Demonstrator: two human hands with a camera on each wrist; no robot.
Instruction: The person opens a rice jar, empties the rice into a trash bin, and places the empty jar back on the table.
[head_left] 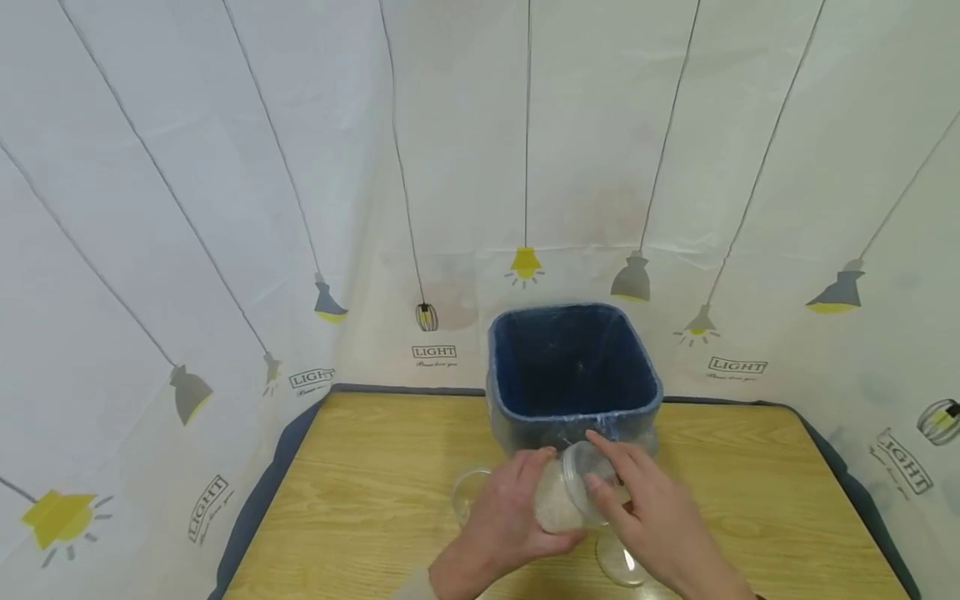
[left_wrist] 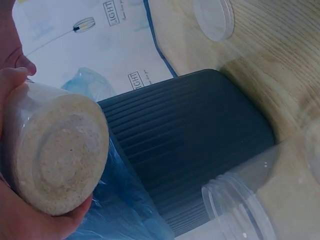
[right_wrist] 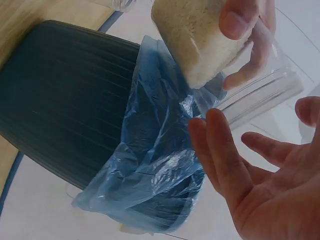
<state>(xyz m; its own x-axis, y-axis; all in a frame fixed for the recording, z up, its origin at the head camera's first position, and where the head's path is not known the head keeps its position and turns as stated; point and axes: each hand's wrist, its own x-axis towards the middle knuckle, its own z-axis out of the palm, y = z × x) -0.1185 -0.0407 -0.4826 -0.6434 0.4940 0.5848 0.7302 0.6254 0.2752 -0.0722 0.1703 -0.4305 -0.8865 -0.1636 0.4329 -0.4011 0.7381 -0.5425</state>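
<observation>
My left hand (head_left: 506,512) grips a clear plastic jar (head_left: 557,498) round its body, above the near side of a dark blue bin. The jar is tilted, and pale rice-like grains (right_wrist: 192,37) fill its base end in the right wrist view. No lid shows on its threaded mouth (right_wrist: 267,97). My right hand (head_left: 648,504) is beside that mouth, its fingers extended and spread in the right wrist view, fingertips right at the rim. The bin (left_wrist: 190,135) has ribbed sides and a thin blue plastic bag (right_wrist: 155,155) folded over its top.
A second clear jar (left_wrist: 240,210) stands on the wooden table (head_left: 360,500), left of my hands in the head view. A clear round lid (left_wrist: 216,19) lies on the right. Behind the table hangs a white cloth (head_left: 450,167) printed with lamps.
</observation>
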